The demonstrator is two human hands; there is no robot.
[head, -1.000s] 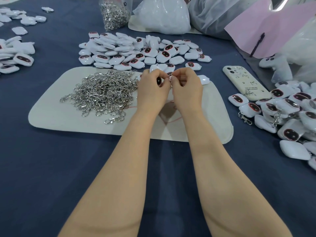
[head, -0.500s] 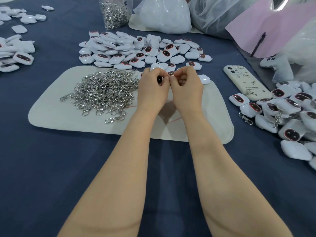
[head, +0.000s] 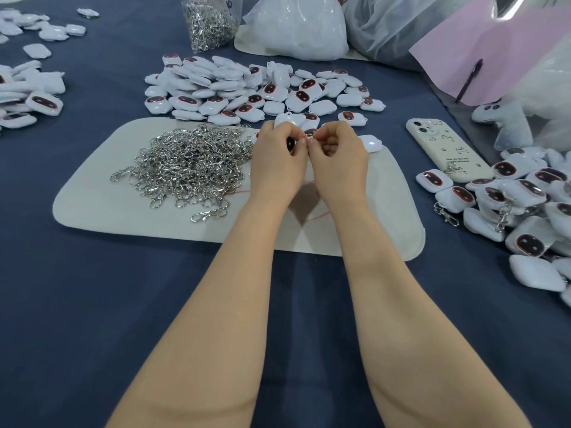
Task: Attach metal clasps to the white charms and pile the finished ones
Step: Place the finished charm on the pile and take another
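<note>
Finished charms [head: 525, 208] are lying by the worktop's [head: 92, 319] right edge. Over the mat [head: 108, 214] my left hand [head: 278, 163] is gripping a white charm [head: 290, 144], my right hand [head: 338, 163] pinching its edge. Loose clasps [head: 191, 168] are lying left, unfinished charms [head: 241, 91] beyond.

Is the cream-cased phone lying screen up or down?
Screen down: the cream-cased phone lies flat, camera lenses and patterned back facing up.

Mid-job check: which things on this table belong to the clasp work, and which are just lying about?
In the job: left hand and right hand pinching the held charm; loose clasps on the mat; bare charms behind; clasped charms at right; bagged clasps at the back.
Lying about: phone, plush toy, pink sheet, white bags.
</note>
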